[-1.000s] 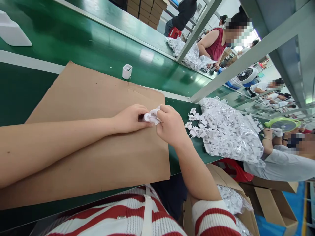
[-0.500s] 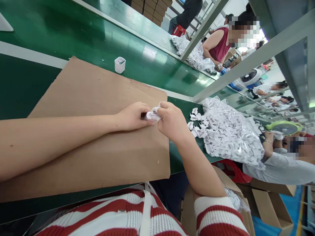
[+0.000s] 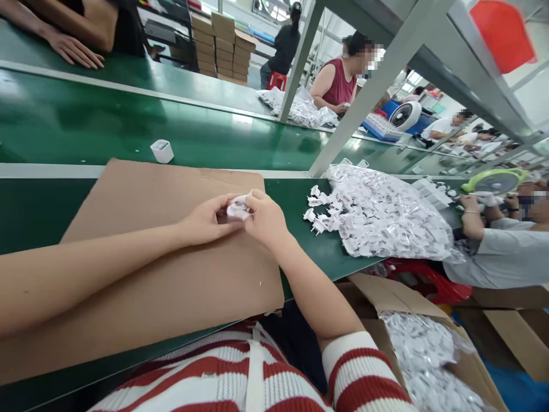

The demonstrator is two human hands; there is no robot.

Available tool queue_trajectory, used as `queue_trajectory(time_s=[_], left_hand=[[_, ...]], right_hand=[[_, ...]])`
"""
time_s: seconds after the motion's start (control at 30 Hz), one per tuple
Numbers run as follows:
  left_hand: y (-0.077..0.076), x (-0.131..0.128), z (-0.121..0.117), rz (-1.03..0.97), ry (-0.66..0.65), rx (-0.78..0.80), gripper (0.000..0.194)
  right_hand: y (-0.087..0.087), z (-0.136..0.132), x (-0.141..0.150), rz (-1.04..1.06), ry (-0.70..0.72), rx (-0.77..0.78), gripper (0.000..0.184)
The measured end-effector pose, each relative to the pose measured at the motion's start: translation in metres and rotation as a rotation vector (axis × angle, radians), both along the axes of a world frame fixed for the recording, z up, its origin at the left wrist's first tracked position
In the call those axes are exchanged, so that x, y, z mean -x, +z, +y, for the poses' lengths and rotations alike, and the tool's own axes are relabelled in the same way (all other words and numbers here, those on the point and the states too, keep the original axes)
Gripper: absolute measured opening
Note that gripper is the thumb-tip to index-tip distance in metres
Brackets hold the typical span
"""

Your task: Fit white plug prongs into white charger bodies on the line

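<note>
Above the cardboard sheet (image 3: 201, 286), in the head view, the person's left hand (image 3: 210, 220) and right hand (image 3: 266, 222) both grip a small white piece (image 3: 237, 209) between their fingers. Work on it looks unfinished, though the fingers hide whether its parts are joined. One white housing (image 3: 162, 152) sits on the green belt (image 3: 98, 137) beyond the sheet; whether it is finished cannot be told. Rightward, many white plug parts (image 3: 316, 201) spill beside a clear plastic bag (image 3: 394, 220), apparently not yet handled.

The part (image 3: 238, 209) is white, the cardboard (image 3: 201, 280) brown, the sleeve (image 3: 362, 372) red-and-white striped.
</note>
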State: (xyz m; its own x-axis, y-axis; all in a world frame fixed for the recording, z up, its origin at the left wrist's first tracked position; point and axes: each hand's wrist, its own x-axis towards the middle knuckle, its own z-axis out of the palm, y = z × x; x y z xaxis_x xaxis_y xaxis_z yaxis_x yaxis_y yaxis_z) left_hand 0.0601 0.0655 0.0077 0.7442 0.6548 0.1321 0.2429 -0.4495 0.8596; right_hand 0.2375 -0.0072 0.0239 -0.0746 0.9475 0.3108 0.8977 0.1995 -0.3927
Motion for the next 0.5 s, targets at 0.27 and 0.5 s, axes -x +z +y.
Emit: queue_trajectory(time_s=[0.27, 0.5], left_hand=[[0.002, 0.005, 0.002, 0.105, 0.065, 0.072, 0.060], [-0.009, -0.006, -0.009, 0.153, 0.177, -0.174, 0.058]], right_hand=[[0.002, -0.003, 0.000, -0.003, 0.051, 0.005, 0.024], [0.009, -0.001, 0.002, -0.086, 0.014, -0.021, 0.022]])
